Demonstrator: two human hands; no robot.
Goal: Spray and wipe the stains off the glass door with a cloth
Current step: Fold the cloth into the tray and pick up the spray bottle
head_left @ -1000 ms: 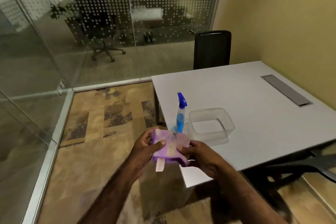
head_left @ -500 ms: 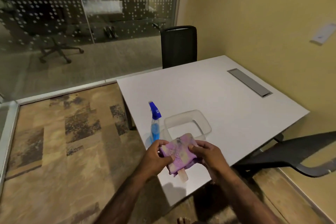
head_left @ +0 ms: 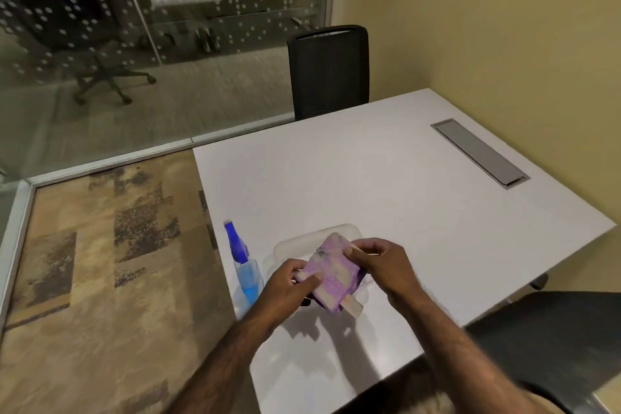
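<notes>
Just left of the left hand (head_left: 285, 292), a clear plastic spray bottle with blue liquid and a blue trigger head (head_left: 244, 265) stood upright near the edge of the white bench (head_left: 386, 178), untouched. The left grip was closed on the near-left edge of a folded purple cloth with pale and grey smudges (head_left: 332, 276), thumb on top and fingers beneath. The cloth hung between both grips, above a clear plastic tub (head_left: 292, 244) partly hidden behind it. At its far-right corner the right hand (head_left: 379, 262) pinched it between thumb and forefinger.

The cloth looked soft, limp and light; a fold would likely slip loose unless held flat across the palm. A pale tag dangled from its lower edge. The bottle appeared light but slick, best taken around the neck below the trigger. The glass partition with dotted frosting (head_left: 161, 27) stood well beyond both grips, to the left.
</notes>
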